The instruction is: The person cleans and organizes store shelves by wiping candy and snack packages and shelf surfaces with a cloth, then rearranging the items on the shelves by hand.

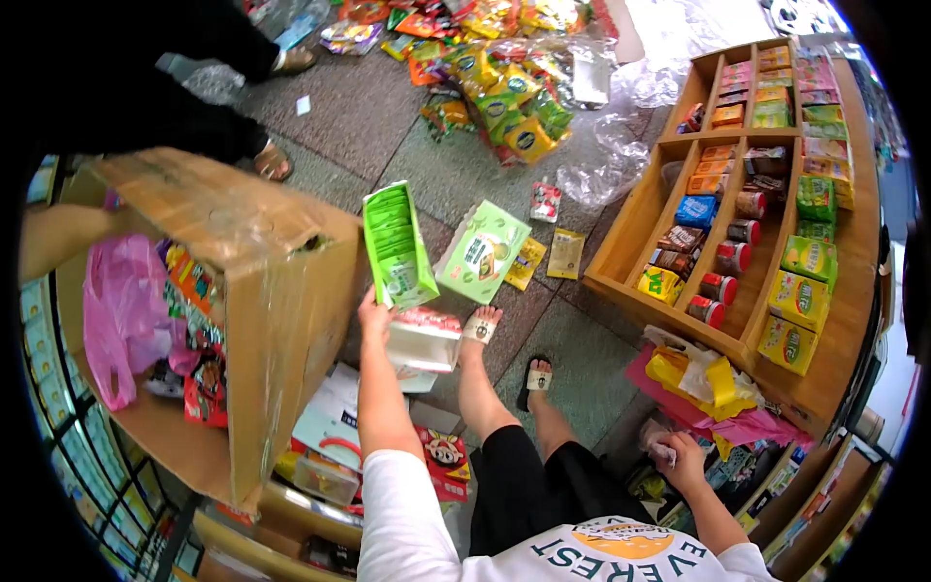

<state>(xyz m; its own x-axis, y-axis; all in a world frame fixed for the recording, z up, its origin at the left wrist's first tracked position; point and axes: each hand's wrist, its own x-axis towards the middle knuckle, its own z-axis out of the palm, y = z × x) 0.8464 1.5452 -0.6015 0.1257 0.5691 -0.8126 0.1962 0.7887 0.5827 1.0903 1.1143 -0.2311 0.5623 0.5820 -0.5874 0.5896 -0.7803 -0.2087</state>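
My left hand (374,318) grips the lower end of an open green box (427,281), which is tilted and packed with rows of green sachets (393,218). Close beside it is a pale green printed box or lid (483,254); I cannot tell whether the two are joined. Beneath my left hand lies an open white and red carton (423,344). My right hand (685,460) is at the lower right, fingers closed around something crumpled and pale pink, too blurred to name. Near it are yellow and pink plastic wrappings (713,383).
A wooden display rack (621,228) with snack packs and red-lidded jars stands right. At left, another person's arm (68,233) reaches behind a large cardboard box (291,291) holding a pink bag (121,310). Candy bags (504,97) and clear plastic (606,160) lie on the floor ahead.
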